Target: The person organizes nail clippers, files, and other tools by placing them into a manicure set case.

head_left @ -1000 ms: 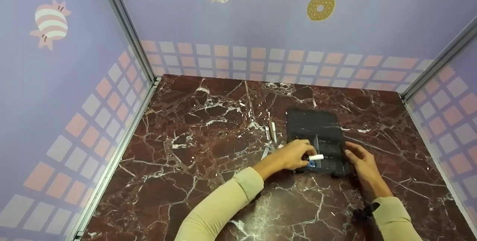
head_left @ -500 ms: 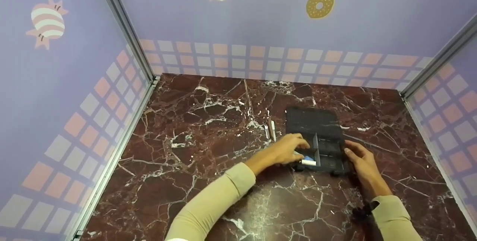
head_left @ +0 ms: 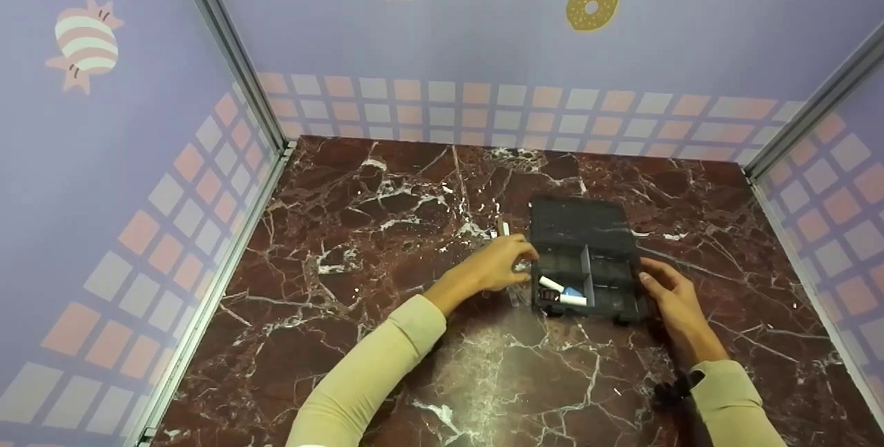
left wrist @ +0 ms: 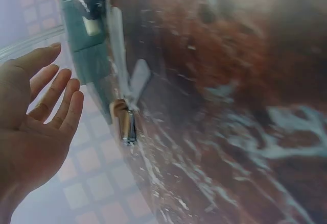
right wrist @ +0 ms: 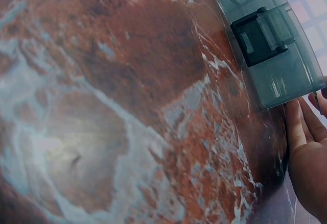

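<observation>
A dark, see-through compartment box (head_left: pixel 611 267) lies on the table with its lid (head_left: pixel 580 220) folded back. In its near left compartment are two white sticks (head_left: pixel 572 300), a blue piece and a small dark piece. My left hand (head_left: pixel 494 266) is just left of the box with loosely bent fingers, holding nothing. In the left wrist view, pale flat strips (left wrist: pixel 138 81) and a brown piece (left wrist: pixel 118 113) beside a shiny metallic one (left wrist: pixel 132 127) lie near that hand. My right hand (head_left: pixel 673 302) holds the box's right side, thumb at the rim.
Beyond my left hand, a white stick (head_left: pixel 506 229) shows on the marbled table (head_left: pixel 387 274). White specks lie scattered around there. Patterned panels (head_left: pixel 442 32) stand at the back and both sides. A black band (head_left: pixel 677 392) sits at my right wrist.
My left hand let go of a dark-and-white stick inside the near left compartment, then withdrew leftward out of the box. My right hand stayed at the box's right side.
</observation>
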The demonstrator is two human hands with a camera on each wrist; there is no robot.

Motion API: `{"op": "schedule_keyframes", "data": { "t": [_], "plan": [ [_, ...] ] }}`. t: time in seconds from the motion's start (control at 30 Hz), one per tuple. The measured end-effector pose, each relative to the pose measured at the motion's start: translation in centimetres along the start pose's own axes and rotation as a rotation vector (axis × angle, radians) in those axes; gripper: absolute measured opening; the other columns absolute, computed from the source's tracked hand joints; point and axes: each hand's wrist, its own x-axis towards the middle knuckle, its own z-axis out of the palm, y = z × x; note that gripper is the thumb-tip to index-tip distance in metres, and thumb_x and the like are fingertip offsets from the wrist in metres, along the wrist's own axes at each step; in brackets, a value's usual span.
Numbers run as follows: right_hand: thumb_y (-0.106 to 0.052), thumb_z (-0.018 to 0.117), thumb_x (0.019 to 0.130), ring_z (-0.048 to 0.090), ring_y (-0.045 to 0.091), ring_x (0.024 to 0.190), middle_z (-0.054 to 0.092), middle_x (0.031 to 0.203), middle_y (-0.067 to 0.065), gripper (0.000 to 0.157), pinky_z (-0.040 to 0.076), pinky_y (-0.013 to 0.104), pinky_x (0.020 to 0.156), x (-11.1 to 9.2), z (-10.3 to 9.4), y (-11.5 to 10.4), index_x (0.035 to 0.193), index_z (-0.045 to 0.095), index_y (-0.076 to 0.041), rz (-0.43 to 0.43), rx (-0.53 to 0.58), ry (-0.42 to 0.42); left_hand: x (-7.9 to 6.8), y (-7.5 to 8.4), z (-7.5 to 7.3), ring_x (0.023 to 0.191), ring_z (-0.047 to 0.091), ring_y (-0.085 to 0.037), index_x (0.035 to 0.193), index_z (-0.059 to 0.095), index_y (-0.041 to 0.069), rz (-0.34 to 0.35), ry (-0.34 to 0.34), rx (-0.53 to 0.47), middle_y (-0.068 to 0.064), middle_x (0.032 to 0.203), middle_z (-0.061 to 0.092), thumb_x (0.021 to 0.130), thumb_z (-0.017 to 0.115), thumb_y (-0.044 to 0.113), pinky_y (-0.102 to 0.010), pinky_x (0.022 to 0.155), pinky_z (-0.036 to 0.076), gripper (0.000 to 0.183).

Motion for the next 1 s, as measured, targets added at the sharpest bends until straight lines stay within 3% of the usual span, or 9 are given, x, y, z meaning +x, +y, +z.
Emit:
{"op": "schedule_keyframes", "data": {
  "t": [0.17,0.53,0.8,1.0],
  "plan": [
    [-0.013,0.063,0.107,0.065,0.011,0.103,0.069,0.126,0.002,0.049,0.056,0.021,0.081,-0.1,0.1,-0.1,0.149,0.05,0.009,-0.003,0.024,0.01,-0.8,-1.0,0.8,0.121,0.061,-0.02,0.132,0.071,0.012,-0.013,-0.043,0.092,-0.003,0.13,0.064,0.095,0.08,0.024,-0.031,0.11,0.049,0.039],
    [-0.014,0.063,0.107,0.065,0.012,0.105,0.069,0.126,0.001,0.05,0.056,0.021,0.083,-0.2,0.2,-0.2,0.15,0.049,0.01,-0.005,0.012,0.006,-1.5,-2.2,1.3,0.108,0.06,-0.021,0.11,0.079,0.017,0.004,-0.062,0.221,-0.001,0.117,0.064,0.092,0.078,0.019,-0.031,0.094,0.054,0.018],
    [-0.019,0.062,0.108,0.061,0.01,0.11,0.065,0.13,0.0,0.053,0.054,0.018,0.086,-0.1,0.1,-0.5,0.152,0.048,0.008,-0.011,-0.027,0.002,-1.6,-2.9,1.0,0.099,0.064,-0.016,0.108,0.078,0.015,0.025,-0.089,0.183,-0.001,0.11,0.065,0.093,0.079,0.016,-0.024,0.089,0.055,0.016],
    [-0.015,0.063,0.108,0.062,0.011,0.109,0.067,0.128,0.002,0.051,0.054,0.018,0.086,-0.1,0.2,-0.3,0.15,0.048,0.011,-0.02,-0.013,0.014,-1.8,-3.2,0.9,0.091,0.063,-0.015,0.105,0.077,0.014,0.026,-0.084,0.188,0.0,0.104,0.067,0.093,0.079,0.017,-0.025,0.081,0.055,0.013]
  ]
}}
